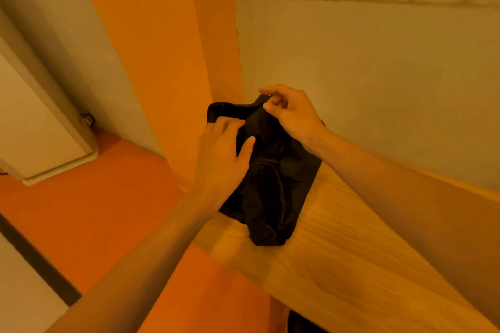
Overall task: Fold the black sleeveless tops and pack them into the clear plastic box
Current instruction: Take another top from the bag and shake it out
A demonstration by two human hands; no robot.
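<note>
A black sleeveless top [273, 192] lies crumpled on the far left end of a wooden table [351, 265], its upper edge against the wall. My left hand [221, 156] rests on the top's left side, fingers over the cloth near the neckline. My right hand [292, 113] pinches the top's upper right corner, a shoulder strap, between thumb and fingers. No clear plastic box is in view.
An orange pillar [167, 62] rises just left of the table. The floor [94, 211] below is orange. A white cabinet [35, 127] stands at far left. The pale wall [378, 75] runs behind the table. Something dark [300, 323] shows at the bottom edge.
</note>
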